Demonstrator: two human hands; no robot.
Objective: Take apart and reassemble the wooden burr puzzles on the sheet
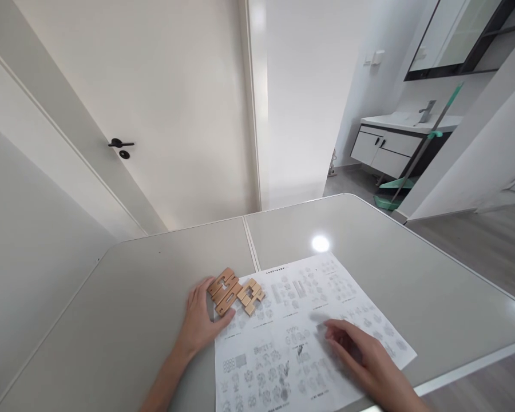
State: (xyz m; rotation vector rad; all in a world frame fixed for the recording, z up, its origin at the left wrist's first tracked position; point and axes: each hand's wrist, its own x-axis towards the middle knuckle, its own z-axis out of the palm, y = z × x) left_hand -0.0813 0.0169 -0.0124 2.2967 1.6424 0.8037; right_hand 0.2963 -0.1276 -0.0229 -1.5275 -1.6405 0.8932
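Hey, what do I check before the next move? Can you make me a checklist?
1. Left hand at the darker wooden pieces: ok, fingers and thumb at their edges.
2. Lighter wooden pieces on the printed sheet: ok.
3. Right hand empty: cannot tell, the curled fingers hide its inside.
4. All pictures uncovered: not ok, the pieces cover some.
5. Small print readable: cannot tell, too blurry.

Left fingers (203, 286) around brown wooden pieces (222, 294), right fingers (339, 327) apparently above sheet (240, 337)
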